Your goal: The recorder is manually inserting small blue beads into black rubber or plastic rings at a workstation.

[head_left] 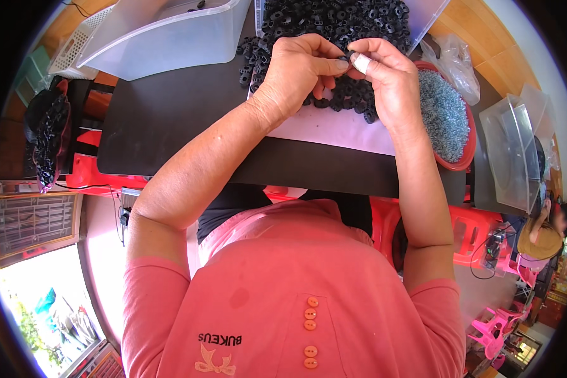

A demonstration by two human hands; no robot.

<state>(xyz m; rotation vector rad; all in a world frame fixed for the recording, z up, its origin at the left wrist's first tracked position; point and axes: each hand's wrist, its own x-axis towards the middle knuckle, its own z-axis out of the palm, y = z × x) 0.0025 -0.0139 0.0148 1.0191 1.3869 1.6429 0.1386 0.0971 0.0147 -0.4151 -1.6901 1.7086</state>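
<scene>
My left hand [299,69] and my right hand [390,79] meet over the dark table, fingertips almost touching. Between them is a small black part [344,58], mostly covered by the fingers, pinched by thumb and forefinger on each side. White tape wraps the right thumb. Under and beyond the hands lies a large heap of similar small black plastic parts [334,19], spilling toward me from a clear plastic bin [429,22]. Several loose ones rest on a pale pink sheet [334,129] below my wrists.
Right of my right wrist stands a red basin [467,151] full of small blue-grey pieces [444,113]. A clear plastic bag [457,66] and clear containers [507,151] lie farther right. At the far left sit a large translucent bin [164,47] and a white basket [79,50].
</scene>
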